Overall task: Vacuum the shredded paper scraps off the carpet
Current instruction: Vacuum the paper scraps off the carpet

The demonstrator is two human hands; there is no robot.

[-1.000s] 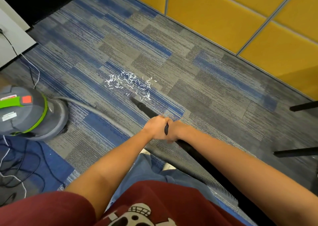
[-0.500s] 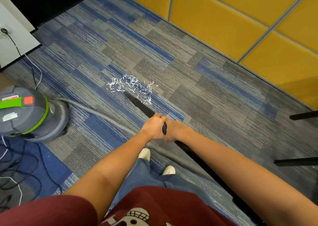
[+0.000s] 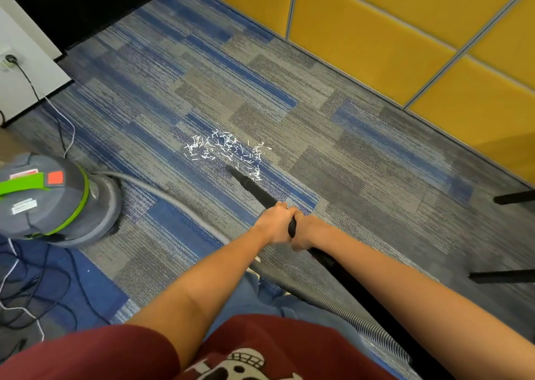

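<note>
A patch of white shredded paper scraps lies on the blue and grey carpet. The black vacuum wand slants down to the floor, its nozzle tip at the near edge of the scraps. My left hand grips the wand from the left, and my right hand grips it just behind, the two hands touching. A grey ribbed hose runs from the wand back past my legs and round to the grey and green vacuum canister at the left.
Yellow wall panels line the far right. Black chair legs reach in from the right edge. Tangled cables lie on the floor at the lower left, and a plug sits in a white wall socket.
The nozzle pushed forward into the near edge of the scraps half a second ago, then drew back slightly. Both hands kept their grip on the wand.
</note>
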